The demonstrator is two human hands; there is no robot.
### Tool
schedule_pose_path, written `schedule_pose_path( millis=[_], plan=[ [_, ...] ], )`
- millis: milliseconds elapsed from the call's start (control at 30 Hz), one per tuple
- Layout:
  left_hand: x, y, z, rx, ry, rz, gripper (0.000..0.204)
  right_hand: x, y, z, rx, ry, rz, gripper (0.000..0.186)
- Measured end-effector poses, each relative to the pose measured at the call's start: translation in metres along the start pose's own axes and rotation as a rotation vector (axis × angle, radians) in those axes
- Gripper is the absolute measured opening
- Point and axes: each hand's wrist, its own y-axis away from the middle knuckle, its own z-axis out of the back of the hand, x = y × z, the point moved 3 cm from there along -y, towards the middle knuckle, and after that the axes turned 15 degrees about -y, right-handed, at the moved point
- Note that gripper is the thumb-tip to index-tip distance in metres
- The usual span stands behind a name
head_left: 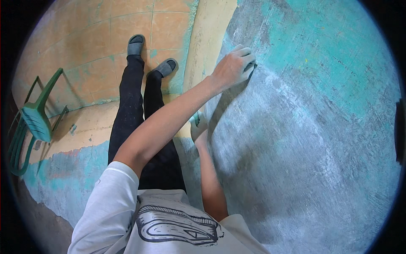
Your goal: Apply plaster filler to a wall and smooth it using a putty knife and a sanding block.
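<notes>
My left hand (235,67) is stretched across to the wall (292,152) with its fingers curled and pressed to the surface. A small dark edge shows under the fingertips, but I cannot make out what it belongs to. Pale dust coats the fingers. Around the hand the wall is partly scraped to grey, with turquoise paint (338,63) beyond it. Lower down and closer to my body, my right hand (199,130) is closed beside the wall. A teal patch with a dark line shows at its fingers; what it holds is unclear.
At the left stands a green plastic chair (38,120). Orange floor tiles (131,25) lie under my grey slippers (163,67). A cream strip (205,38) runs along the wall's foot. A dark object (399,131) sits at the right rim.
</notes>
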Motion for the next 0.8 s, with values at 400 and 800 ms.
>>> schedule_pose_path(
  millis=[400, 800],
  plan=[
    [-0.009, 0.004, -0.001, 0.062, 0.087, -0.044, 0.015, -0.006, 0.000, -0.001, 0.015, -0.049, -0.034, 0.036],
    [0.004, 0.009, -0.001, 0.092, 0.016, 0.046, 0.012, 0.000, -0.001, 0.000, 0.003, -0.025, -0.003, 0.034]
  ],
)
